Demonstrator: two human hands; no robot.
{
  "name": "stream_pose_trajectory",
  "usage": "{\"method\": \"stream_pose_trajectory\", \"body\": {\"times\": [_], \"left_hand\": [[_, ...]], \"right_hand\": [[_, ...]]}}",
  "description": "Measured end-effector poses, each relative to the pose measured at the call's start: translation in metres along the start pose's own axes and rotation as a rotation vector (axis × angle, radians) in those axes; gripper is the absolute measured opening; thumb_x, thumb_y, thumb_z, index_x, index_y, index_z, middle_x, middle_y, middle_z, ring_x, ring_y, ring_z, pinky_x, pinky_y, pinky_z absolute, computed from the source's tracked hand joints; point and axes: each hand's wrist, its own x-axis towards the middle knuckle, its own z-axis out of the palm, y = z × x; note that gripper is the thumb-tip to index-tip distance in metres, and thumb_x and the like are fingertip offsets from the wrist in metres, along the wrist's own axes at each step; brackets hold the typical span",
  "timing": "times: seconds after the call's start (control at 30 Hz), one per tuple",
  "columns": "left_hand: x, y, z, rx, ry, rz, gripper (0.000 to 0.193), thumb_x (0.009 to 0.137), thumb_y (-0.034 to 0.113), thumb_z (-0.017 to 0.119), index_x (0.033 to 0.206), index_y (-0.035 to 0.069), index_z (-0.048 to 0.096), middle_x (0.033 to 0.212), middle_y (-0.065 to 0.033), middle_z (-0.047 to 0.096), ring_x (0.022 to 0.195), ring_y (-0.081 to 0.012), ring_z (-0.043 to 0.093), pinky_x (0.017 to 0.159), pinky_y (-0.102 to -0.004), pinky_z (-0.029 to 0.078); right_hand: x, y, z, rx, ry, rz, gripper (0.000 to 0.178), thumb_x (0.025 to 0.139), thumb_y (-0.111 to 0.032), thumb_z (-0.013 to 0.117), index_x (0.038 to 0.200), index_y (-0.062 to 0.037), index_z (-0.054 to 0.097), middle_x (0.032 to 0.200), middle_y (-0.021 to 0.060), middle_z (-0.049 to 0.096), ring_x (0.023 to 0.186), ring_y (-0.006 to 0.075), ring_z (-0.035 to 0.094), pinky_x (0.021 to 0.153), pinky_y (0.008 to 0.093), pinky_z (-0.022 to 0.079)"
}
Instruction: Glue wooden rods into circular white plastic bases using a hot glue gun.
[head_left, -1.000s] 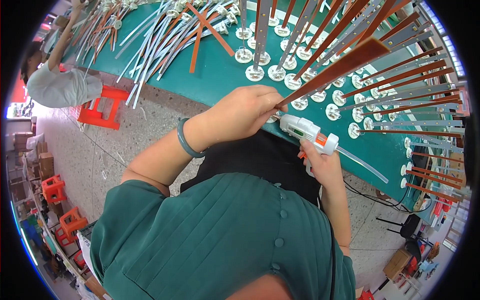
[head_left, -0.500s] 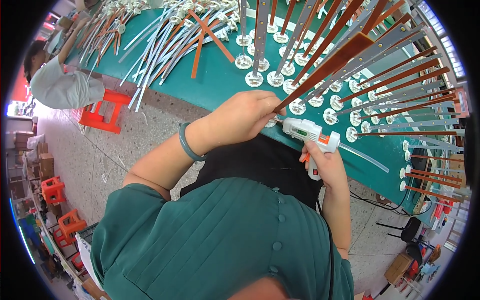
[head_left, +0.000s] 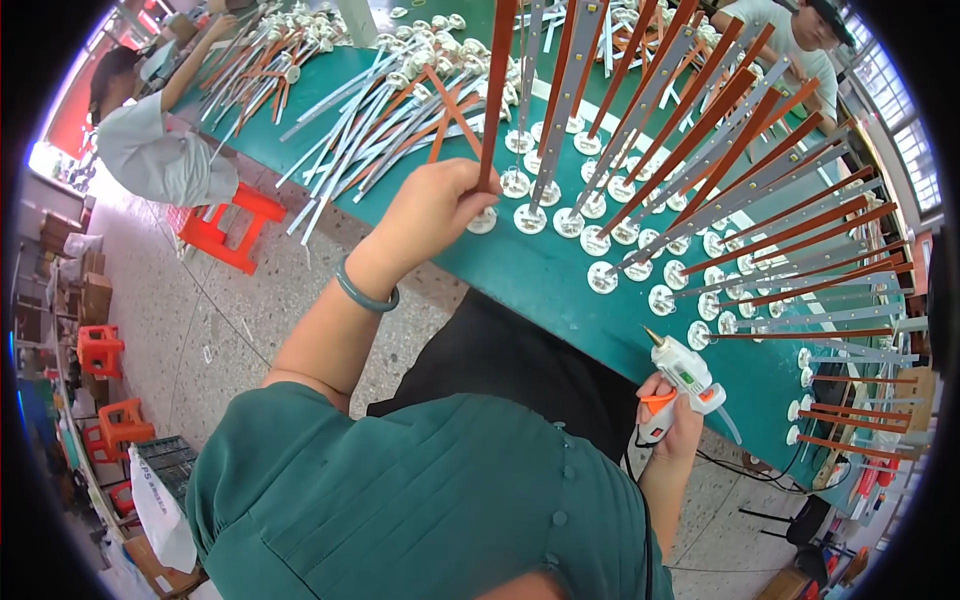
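1. The left hand (head_left: 435, 205) pinches a flat, straight brown strip (head_left: 498, 90) near its lower end, upright above a round white base (head_left: 482, 221) by the near edge of the smooth green table (head_left: 530, 275).
2. The right hand (head_left: 672, 425), near right, wraps the handle of a white plastic glue gun (head_left: 684, 366) with a tapered metallic nozzle.
3. Slim standing strips (head_left: 565, 95) rise at right; loose strips (head_left: 345, 150) heap far left.

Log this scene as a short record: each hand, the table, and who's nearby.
Left hand: holds a brown strip near its lower end; a round white base shows just below
Right hand: grips a white-and-orange glue gun
Table: green, with standing strips and a loose pile of strips
Nearby: a person in a light top at left, another person at upper right
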Motion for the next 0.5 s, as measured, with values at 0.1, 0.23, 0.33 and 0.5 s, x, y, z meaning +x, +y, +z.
{"method": "stream_pose_trajectory", "body": {"times": [0.1,0.23,0.33,0.5], "left_hand": [[-0.002,0.018,0.005,-0.159,-0.051,0.063,0.011,0.084,-0.003,0.069,0.094,-0.001,0.068,0.088,-0.0108,0.069,0.080,-0.0212,0.070,0.072,-0.0325,0.054],[0.001,0.041,0.038,-0.194,-0.121,0.239,0.015,0.082,0.000,0.067,0.097,0.001,0.066,0.092,-0.0140,0.067,0.085,-0.0328,0.066,0.076,-0.0382,0.053],[0.009,0.044,0.066,-0.115,-0.092,0.259,0.012,0.083,-0.002,0.069,0.095,0.000,0.069,0.092,-0.0113,0.070,0.086,-0.0276,0.068,0.077,-0.0353,0.054],[0.006,0.050,0.087,-0.183,-0.034,0.111,0.018,0.083,-0.004,0.070,0.100,-0.002,0.069,0.091,-0.0119,0.068,0.080,-0.0200,0.070,0.072,-0.0300,0.054]], "right_hand": [[-0.002,0.004,-0.005,0.002,0.024,0.012,0.043,0.093,-0.037,0.064,0.097,0.0048,0.055,0.086,0.0244,0.061,0.055,0.0207,0.059,0.047,0.0304,0.051],[-0.005,0.001,-0.011,0.062,-0.036,0.017,0.047,0.087,-0.038,0.071,0.100,0.0063,0.060,0.085,0.0225,0.065,0.062,0.0194,0.063,0.055,0.0278,0.051],[-0.006,0.004,-0.010,0.086,0.001,-0.036,0.045,0.088,-0.036,0.071,0.102,0.0050,0.060,0.087,0.0220,0.066,0.064,0.0206,0.064,0.056,0.0290,0.052],[-0.024,0.001,-0.036,0.104,-0.010,-0.085,0.045,0.088,-0.032,0.071,0.113,0.0031,0.058,0.089,0.0128,0.066,0.066,0.0199,0.066,0.056,0.0305,0.053]]}}
